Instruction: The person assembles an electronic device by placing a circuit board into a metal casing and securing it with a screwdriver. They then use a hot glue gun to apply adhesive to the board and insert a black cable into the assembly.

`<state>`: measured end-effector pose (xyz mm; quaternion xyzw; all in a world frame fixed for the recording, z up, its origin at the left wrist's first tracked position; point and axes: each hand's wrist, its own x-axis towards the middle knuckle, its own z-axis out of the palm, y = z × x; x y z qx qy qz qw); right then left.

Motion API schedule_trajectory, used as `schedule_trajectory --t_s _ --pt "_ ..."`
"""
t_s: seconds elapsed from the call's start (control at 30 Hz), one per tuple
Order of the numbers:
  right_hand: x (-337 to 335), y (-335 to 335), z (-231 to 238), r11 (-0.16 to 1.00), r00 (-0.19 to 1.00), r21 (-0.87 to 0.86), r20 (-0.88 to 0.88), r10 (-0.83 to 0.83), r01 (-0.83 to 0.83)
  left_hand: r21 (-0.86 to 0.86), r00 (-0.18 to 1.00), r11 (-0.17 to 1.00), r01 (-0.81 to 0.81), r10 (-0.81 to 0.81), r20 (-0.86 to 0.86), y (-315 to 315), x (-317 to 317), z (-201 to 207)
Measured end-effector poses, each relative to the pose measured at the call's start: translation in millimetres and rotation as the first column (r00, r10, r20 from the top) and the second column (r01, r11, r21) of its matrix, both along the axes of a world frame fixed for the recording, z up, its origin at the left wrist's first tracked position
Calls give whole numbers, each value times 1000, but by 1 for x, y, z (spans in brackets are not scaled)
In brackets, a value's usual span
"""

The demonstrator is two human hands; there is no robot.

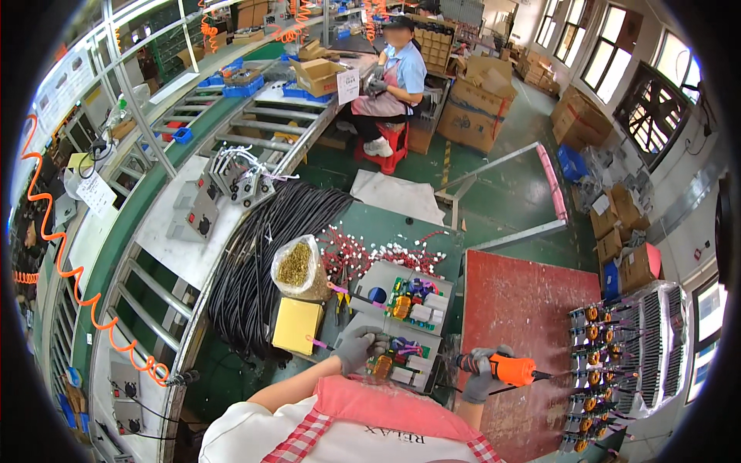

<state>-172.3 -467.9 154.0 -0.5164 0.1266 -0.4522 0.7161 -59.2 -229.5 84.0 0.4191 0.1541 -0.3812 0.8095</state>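
My right hand, in a grey glove, is wrapped round an orange and black electric screwdriver that lies sideways, its black front end toward the left. My left hand, gloved too, is at the left edge of the nearer circuit board, which sits in a grey metal housing. Its fingers are drawn together; what they hold, if anything, is too small to make out. Just beyond stands a second housing with a circuit board bearing yellow, blue and white parts. Pliers lie beside it.
An open bag of brass-coloured screws stands behind a yellow box. Black cables are heaped at left, red-and-white wire leads behind. Stacked circuit boards stand right of a red board. A seated co-worker is at the back.
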Motion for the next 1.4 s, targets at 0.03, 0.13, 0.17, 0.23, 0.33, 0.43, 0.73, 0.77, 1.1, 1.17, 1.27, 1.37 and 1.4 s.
schedule_trajectory --t_s 0.03,0.13,0.17,0.23,0.33,0.43,0.73,0.77,1.1,1.17,1.27,1.37,1.4 --pt "1 3 3 1000 1000 -5 -19 -4 4 0 1000 1000 -26 26 -1 2 -2 -2" --pt "11 9 15 1000 999 13 -45 1 -1 3 994 995 -104 104 -30 1 -3 2" --pt "10 9 13 1000 999 1 -33 6 -6 22 997 997 -69 69 -17 1 -3 3" --pt "6 4 4 999 1000 -26 -9 29 -29 59 1000 998 -11 11 4 4 -6 1" --pt "2 0 5 995 998 -83 -27 -54 52 176 975 975 139 -165 146 -6 -8 0" --pt "5 -1 0 996 999 -82 -21 -39 38 228 946 960 164 -219 241 -8 -14 -4" --pt "5 3 8 998 1000 -70 8 -2 3 -3 990 990 142 -142 1 -27 -19 -12" --pt "6 3 12 995 1000 -90 -6 -30 30 -16 988 988 151 -151 12 -28 -19 -13" --pt "1 2 6 993 1000 -114 -14 -14 13 -33 986 988 150 -146 86 -44 -31 -5" --pt "4 5 8 992 1000 -122 -26 -9 6 42 970 983 179 -183 161 -45 -33 -9" --pt "2 9 11 995 999 -97 -53 -8 3 246 948 952 180 -235 217 -48 -32 -14" --pt "3 -1 5 993 994 -59 31 102 -100 341 901 912 227 -329 282 -46 -27 -20" --pt "5 -4 3 996 999 -79 29 42 -40 329 916 917 226 -315 247 -50 -23 -17"
